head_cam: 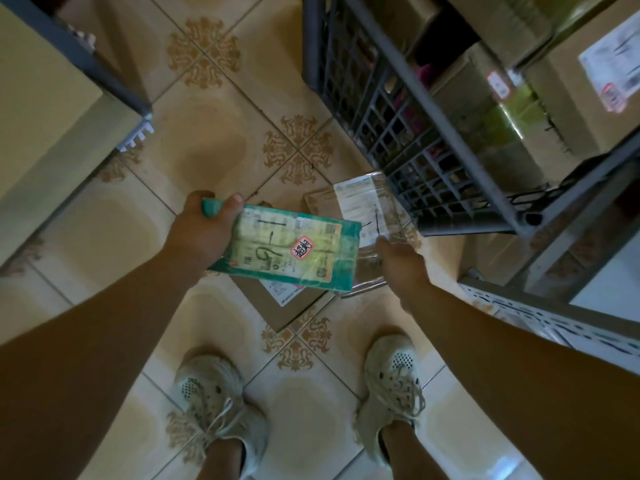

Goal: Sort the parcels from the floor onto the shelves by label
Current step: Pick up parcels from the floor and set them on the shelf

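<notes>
Place: parcel storeroom or pick-up point.
Shelving: grey metal racks [431,109] holding labelled cartons [571,98].
Floor: patterned tiles [207,143], labelled parcels [294,306] lying loose.

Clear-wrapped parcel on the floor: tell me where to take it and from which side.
I'd take the clear-wrapped parcel by its near right edge, coming down from above with the free right hand. It lies flat, label up; the grey crate crowds its far side and the green parcel in the left hand hangs over its left.
</notes>
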